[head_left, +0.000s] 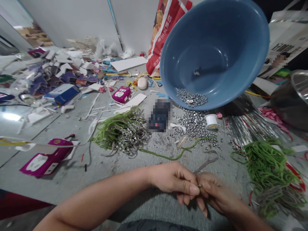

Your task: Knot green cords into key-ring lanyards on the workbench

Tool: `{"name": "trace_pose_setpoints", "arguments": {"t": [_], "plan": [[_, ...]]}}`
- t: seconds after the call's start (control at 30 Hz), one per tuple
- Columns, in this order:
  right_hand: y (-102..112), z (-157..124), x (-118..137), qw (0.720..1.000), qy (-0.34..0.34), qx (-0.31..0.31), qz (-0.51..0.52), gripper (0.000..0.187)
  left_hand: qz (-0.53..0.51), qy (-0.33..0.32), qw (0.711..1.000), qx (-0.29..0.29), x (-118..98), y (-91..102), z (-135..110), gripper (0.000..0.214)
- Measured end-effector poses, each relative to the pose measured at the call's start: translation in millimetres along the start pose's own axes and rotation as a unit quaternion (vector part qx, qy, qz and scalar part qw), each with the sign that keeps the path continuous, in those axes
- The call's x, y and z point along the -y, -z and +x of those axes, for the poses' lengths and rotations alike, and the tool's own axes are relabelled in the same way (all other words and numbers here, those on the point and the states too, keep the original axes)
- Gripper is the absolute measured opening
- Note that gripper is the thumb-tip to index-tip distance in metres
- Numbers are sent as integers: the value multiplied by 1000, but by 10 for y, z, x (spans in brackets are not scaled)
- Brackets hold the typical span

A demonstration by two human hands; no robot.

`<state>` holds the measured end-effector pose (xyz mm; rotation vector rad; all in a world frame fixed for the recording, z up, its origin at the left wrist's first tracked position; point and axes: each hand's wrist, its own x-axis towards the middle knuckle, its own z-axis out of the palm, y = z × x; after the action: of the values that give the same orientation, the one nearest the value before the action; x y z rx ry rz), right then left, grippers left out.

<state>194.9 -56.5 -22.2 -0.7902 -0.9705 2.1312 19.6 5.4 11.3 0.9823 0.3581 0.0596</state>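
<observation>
My left hand (176,181) and my right hand (215,192) meet low in the middle of the view, fingertips pinched together on a thin grey cord (207,161) and something tiny and metallic between them. The cord loops up and away from the fingers over the grey floor. Just beyond lie scattered small metal nuts (194,125), with more nuts (192,98) inside a tilted blue plastic basin (214,51). A green cord (173,156) trails across the floor in front of the hands.
A pile of green cords with metal rings (122,131) lies left of centre. Loose green cords (267,162) heap at the right, by silver wire bundles (250,123) and a white thread spool (211,121). Pink packets (44,160), paper scraps and a steel bowl (299,85) surround.
</observation>
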Motion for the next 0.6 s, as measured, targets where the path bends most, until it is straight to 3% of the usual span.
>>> {"name": "trace_pose_setpoints", "arguments": {"t": [0.2,0.6], "plan": [[20,8,42,1000,-10,2,-9,48,-30,2,1000,5,36,41,11,51],[-1,42,104,997,-42,22,68,42,-21,-13,998,53,29,105,11,49]]}}
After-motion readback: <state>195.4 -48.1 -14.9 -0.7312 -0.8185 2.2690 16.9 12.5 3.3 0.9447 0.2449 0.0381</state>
